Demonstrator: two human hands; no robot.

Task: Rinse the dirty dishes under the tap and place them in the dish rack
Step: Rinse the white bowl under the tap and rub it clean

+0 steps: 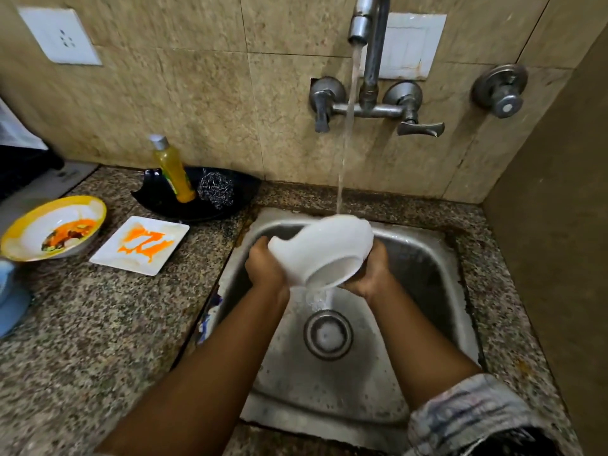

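I hold a white bowl (324, 250) over the sink (427, 258), tilted so its mouth faces down and toward me. My left hand (265, 266) grips its left side, fingers curled behind the wall. My right hand (370, 269) cups the right side and rim, fingers wrapped underneath. The stream from the tap (360, 26) strikes the upturned back of the bowl, and water runs off the lower rim toward the drain (328, 334).

On the counter (98, 324), left of the sink: a square white plate (139, 245) smeared with orange residue, and beside it a yellow-rimmed bowl (52, 228) with food remains. Both lie apart from the sink. Behind them sits a black tray (164, 200) carrying a yellow soap bottle (171, 171), leaning, and a steel scrubber (215, 189) just beside it.

A rolled, striped sleeve (467, 419) covers my right upper forearm. A blue object (10, 304) sits at the left edge; I cannot tell what it is.
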